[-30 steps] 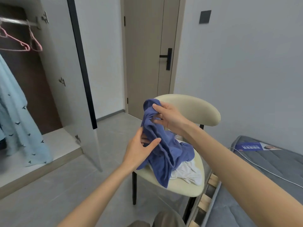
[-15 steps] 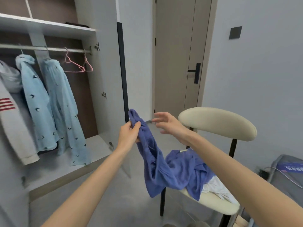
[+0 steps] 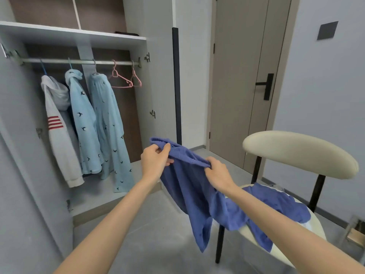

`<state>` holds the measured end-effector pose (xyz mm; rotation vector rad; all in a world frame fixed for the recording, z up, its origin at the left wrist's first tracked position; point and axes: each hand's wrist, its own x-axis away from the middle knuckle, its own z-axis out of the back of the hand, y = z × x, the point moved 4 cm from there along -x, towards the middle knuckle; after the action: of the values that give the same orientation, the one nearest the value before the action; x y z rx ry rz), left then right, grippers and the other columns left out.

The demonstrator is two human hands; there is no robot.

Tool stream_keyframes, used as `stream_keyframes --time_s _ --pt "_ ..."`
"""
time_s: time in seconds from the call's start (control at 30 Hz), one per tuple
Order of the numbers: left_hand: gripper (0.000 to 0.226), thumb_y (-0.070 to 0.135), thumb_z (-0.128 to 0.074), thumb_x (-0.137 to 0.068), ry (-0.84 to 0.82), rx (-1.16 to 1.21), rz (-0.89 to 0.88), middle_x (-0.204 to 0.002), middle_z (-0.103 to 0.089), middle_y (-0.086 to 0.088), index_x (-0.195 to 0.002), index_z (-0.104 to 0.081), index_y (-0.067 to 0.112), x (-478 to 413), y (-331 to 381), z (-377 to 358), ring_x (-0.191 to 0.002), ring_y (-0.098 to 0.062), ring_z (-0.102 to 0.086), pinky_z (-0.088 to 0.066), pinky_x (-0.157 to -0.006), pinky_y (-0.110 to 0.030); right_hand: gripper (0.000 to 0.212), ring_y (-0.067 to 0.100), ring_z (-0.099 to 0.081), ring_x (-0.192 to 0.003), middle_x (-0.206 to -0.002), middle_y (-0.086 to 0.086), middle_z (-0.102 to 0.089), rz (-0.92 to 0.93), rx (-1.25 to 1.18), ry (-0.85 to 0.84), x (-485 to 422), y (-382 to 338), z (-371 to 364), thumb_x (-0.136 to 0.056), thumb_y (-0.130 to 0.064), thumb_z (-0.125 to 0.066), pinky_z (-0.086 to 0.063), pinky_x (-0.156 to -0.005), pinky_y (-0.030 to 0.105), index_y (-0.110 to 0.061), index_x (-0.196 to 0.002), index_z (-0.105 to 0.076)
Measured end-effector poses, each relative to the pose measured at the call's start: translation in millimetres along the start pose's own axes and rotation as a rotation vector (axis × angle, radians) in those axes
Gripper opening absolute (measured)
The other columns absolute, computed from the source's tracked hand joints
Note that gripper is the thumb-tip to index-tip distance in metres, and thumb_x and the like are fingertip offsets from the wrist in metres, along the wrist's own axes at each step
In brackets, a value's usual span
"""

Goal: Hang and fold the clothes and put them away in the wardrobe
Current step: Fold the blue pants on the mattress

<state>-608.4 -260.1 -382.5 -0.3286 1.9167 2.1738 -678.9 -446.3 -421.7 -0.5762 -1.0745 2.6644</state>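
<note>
Off chair (image 3: 296, 153) seat's left edge: left hand (image 3: 155, 162) and right hand (image 3: 218, 175), apart, each pinching bunched top hem of blue garment (image 3: 189, 190); tail draped on seat. Risk: tail snags on seat when lifted, or drags on floor; bunched hem slips from pinch. Pink hangers (image 3: 120, 82) free on wardrobe (image 3: 79, 34) rail.

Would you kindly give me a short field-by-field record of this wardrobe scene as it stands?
Left hand: grips the top edge of the blue garment
Right hand: grips the same edge, further right
Blue garment: partly lifted, lower part lying on the cream chair
Rail: white striped top, two light-blue printed garments, two empty pink hangers
Wardrobe: open
</note>
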Motion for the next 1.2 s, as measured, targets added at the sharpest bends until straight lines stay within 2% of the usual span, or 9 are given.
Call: stream_keyframes --time_s 0.17,0.33,0.43,0.5,0.73,0.9,1.0,1.1,1.2 --pt "0.039 0.029 -0.063 -0.079 0.121 -0.408 0.024 -0.050 -0.047 0.002 -0.049 -0.043 0.017 -12 -36 42 -0.051 -0.017 -0.045 -0.030 -0.048 -0.023 0.035 0.017 -0.057 -0.088 -0.096 -0.002 -0.065 0.206 -0.085 0.040 -23 -41 30 -0.084 0.006 -0.038 -0.042 -0.067 0.021 -0.012 -0.101 -0.063" --pt "0.042 0.009 -0.060 -0.075 -0.091 -0.574 0.231 -0.050 -0.034 -0.004 -0.046 -0.031 0.017 -20 -81 54 -0.055 -0.024 -0.035 -0.030 -0.054 -0.027 0.041 0.012 -0.054 -0.096 -0.105 0.001 -0.064 0.337 -0.098 -0.081 -37 -80 11 -0.083 0.012 -0.034 -0.039 -0.073 0.002 -0.004 -0.109 -0.062" --pt "0.017 -0.002 -0.048 -0.075 -0.180 -0.452 0.332 -0.066 -0.045 -0.010 -0.066 -0.047 0.012 -16 -111 72 -0.066 -0.026 -0.041 -0.038 -0.053 -0.029 0.041 0.013 -0.052 -0.099 -0.108 0.001 -0.060 0.345 -0.110 -0.149 -45 -91 -14 -0.085 0.013 -0.034 -0.038 -0.072 0.000 -0.004 -0.111 -0.061" --pt "0.021 -0.002 -0.040 -0.078 -0.153 -0.455 0.342 -0.072 -0.053 -0.009 -0.081 -0.055 0.013 -16 -125 92 -0.065 -0.026 -0.047 -0.039 -0.050 -0.027 0.041 0.013 -0.051 -0.099 -0.107 -0.001 -0.058 0.348 -0.093 -0.199 -51 -98 -31 -0.085 0.012 -0.034 -0.038 -0.070 0.001 -0.007 -0.110 -0.061" --pt "0.029 0.009 -0.034 -0.089 0.136 -0.618 0.257 -0.073 -0.052 -0.005 -0.066 -0.049 0.019 -36 -108 179 -0.069 -0.025 -0.047 -0.033 -0.061 -0.032 0.042 0.014 -0.050 -0.097 -0.113 0.006 -0.063 0.348 -0.073 -0.303 -77 -127 -86 -0.085 0.012 -0.034 -0.034 -0.067 0.009 -0.006 -0.109 -0.064" --pt "0.026 0.003 -0.029 -0.088 0.280 -0.268 0.292 -0.060 -0.040 -0.007 -0.069 -0.043 0.013 -50 -88 215 -0.051 -0.023 -0.037 -0.033 -0.050 -0.026 0.041 0.018 -0.054 -0.108 -0.110 0.001 -0.061 0.391 -0.201 -0.328 -86 -172 -113 -0.088 0.011 -0.033 -0.043 -0.087 0.024 -0.010 -0.103 -0.066" --pt "0.036 -0.003 -0.025 -0.087 0.323 -0.046 0.319 -0.067 -0.051 -0.008 -0.075 -0.055 0.013 -50 -74 224 -0.051 -0.020 -0.050 -0.045 -0.036 -0.020 0.039 0.014 -0.052 -0.102 -0.108 -0.001 -0.061 0.444 -0.157 -0.310 -91 -188 -118 -0.088 0.009 -0.035 -0.041 -0.076 0.012 -0.011 -0.103 -0.065" --pt "0.041 -0.008 -0.028 -0.089 0.284 0.074 0.326 -0.093 -0.062 -0.011 -0.080 -0.062 0.012 -51 -67 224 -0.080 -0.025 -0.065 -0.059 -0.059 -0.025 0.025 0.019 -0.056 -0.097 -0.106 0.005 -0.065 0.461 0.034 -0.315 -99 -174 -115 -0.092 0.003 -0.045 -0.040 -0.075 0.019 -0.008 -0.104 -0.065" --pt "0.033 -0.008 -0.030 -0.088 0.213 0.058 0.344 -0.094 -0.057 -0.011 -0.077 -0.056 0.009 -51 -65 214 -0.094 -0.026 -0.058 -0.055 -0.077 -0.028 0.013 0.021 -0.058 -0.093 -0.100 0.008 -0.067 0.421 0.177 -0.361 -103 -144 -106 -0.091 -0.009 -0.062 -0.040 -0.074 0.023 -0.007 -0.102 -0.070"
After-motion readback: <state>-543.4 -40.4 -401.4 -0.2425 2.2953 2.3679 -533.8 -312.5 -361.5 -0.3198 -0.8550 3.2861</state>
